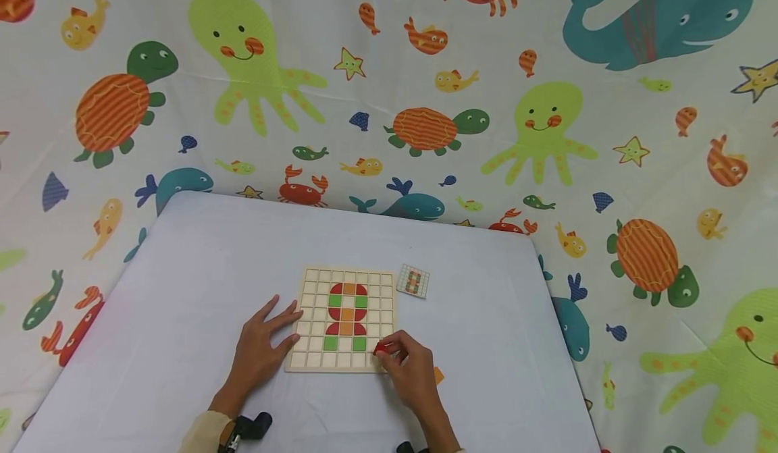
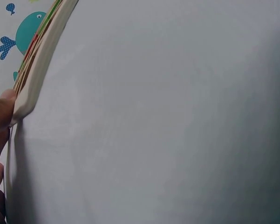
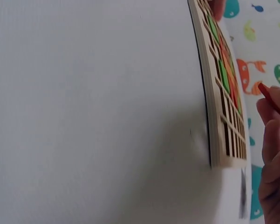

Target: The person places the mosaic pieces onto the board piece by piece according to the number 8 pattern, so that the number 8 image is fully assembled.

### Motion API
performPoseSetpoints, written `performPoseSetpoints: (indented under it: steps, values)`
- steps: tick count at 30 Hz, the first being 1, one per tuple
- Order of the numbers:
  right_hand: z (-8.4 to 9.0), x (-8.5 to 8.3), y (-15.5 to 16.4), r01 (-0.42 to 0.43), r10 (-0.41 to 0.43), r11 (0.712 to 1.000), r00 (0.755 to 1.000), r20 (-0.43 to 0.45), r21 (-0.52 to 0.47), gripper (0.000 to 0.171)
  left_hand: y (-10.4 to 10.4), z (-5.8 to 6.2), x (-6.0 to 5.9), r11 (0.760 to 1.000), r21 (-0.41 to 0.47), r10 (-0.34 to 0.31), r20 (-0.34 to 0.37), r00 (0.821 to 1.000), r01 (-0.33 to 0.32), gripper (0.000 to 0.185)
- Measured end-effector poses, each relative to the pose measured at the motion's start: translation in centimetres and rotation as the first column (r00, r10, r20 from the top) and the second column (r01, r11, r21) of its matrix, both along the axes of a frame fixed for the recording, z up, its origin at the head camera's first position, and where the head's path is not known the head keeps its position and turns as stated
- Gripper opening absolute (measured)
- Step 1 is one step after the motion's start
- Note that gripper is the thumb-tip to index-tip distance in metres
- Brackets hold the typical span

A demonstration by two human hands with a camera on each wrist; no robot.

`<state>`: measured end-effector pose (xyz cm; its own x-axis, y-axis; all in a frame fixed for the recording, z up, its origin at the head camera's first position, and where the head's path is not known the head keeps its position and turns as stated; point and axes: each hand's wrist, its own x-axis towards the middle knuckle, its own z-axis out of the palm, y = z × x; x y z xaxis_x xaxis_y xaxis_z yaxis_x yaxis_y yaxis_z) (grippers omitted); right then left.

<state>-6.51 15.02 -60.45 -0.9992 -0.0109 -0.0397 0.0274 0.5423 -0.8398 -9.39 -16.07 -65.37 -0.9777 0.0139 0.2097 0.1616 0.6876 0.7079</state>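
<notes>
A wooden grid board (image 1: pixel 311 359) lies on the table, its squares partly filled with red, green and orange tiles. My left hand (image 1: pixel 260 345) rests at the board's left edge, fingers spread, the fingertips touching its rim; in the left wrist view a thumb (image 2: pixel 1 112) meets the board's corner. Between thumb and fingers my right hand (image 1: pixel 410 365) pinches a red tile (image 1: pixel 379 348) over the board's lower right part. The right wrist view shows the red tile (image 3: pixel 270 98) raised off the board, its exact shape hidden by the fingers.
A small pattern card (image 1: pixel 413 281) with a printed grid lies beside the board's upper right corner. An orange tile (image 1: pixel 438 375) sits on the white table (image 1: pixel 504 345), partly behind the right hand. A curtain with sea animals (image 1: pixel 377 68) hangs behind the table.
</notes>
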Motion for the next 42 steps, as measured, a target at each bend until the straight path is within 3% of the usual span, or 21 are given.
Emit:
performPoseSetpoints:
  steps: [10,24,27,33,42]
  values:
    - [-0.3,0.0,-2.5,-0.098,0.098,0.995,0.995,0.017,-0.017,0.021,0.1,-0.1,-0.1,1.0,0.005,0.001,-0.02,1.0,-0.001,0.049]
    - [-0.1,0.2,-5.1,-0.087,0.105,0.983,0.988,0.111,-0.159,0.018,0.1,0.0,0.0,1.0,0.0,0.006,0.019,1.0,-0.006,0.049]
    - [0.0,0.3,-5.4,-0.078,0.092,0.989,0.99,0.107,-0.125,0.013,0.1,-0.1,0.0,1.0,-0.003,0.006,0.019,1.0,-0.006,0.05]
    - [-0.2,0.4,-5.9,-0.05,0.05,0.998,0.999,0.02,-0.042,0.017,0.0,-0.2,0.0,1.0,-0.007,0.006,0.017,1.0,-0.006,0.051]
    - [-1.1,0.1,-6.9,-0.032,0.032,0.998,0.999,0.009,0.047,0.02,-0.1,-0.2,-0.1,1.0,0.0,0.0,0.016,1.0,0.0,0.051]
